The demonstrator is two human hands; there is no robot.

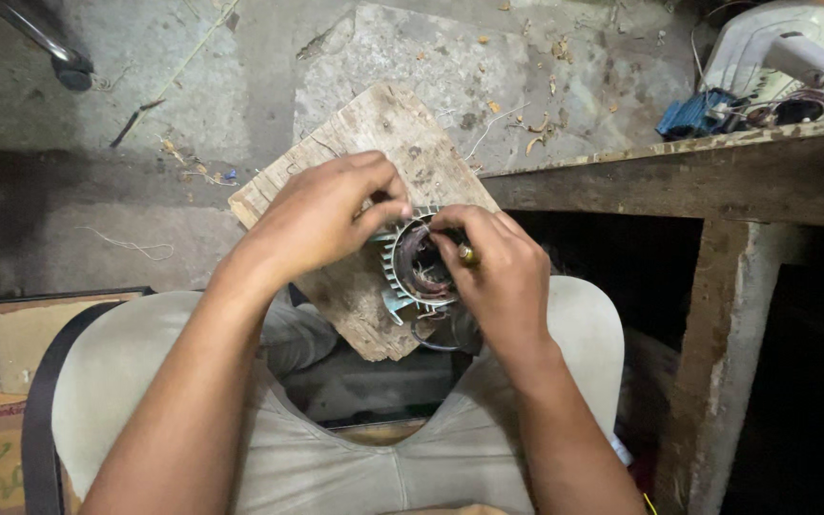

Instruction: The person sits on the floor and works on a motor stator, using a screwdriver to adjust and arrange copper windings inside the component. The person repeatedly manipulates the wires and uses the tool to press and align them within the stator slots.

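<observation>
**Hands and arms, head view**

Left hand: palm down, fingers curled, thumb and fingertips pinched together. Right hand: knuckles up, fingers bent inward, ring on one finger. Both forearms bare, converging from the lower corners; hands nearly touching.

Dusty, littered concrete floor beside a rough wooden workbench, dim shadow beneath
</observation>
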